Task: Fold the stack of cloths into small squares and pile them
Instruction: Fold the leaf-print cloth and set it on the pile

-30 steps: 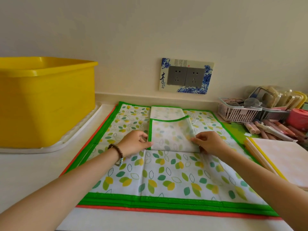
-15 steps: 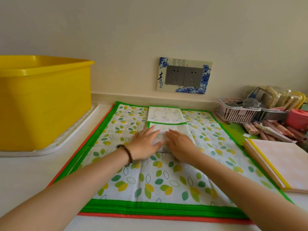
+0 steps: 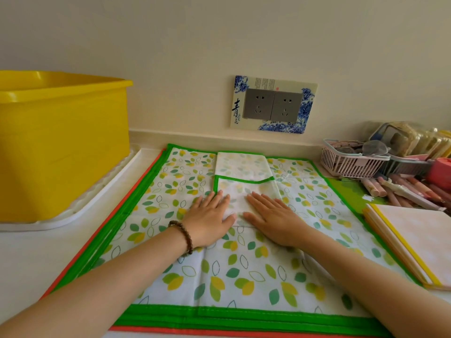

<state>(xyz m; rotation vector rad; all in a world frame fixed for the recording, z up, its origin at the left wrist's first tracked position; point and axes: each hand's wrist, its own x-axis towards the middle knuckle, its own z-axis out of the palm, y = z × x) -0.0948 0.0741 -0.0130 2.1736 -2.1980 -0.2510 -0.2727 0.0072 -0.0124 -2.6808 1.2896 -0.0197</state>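
A stack of flat leaf-print cloths with green and orange borders covers the counter in front of me. On top of it lies a small folded cloth, pale side up, with a green edge along its left and top. Behind it sits another folded square near the stack's far edge. My left hand and my right hand lie flat, palms down and fingers spread, side by side on the near half of the small folded cloth. Neither hand grips anything.
A big yellow tub stands on a white tray at the left. At the right lie a pile of pale boards, pens and a pink basket. A wall socket is behind.
A second ago both hands pinched the folded cloth's near corners. They have since let go, moved inward and now press flat on it; little differs from half a second ago.
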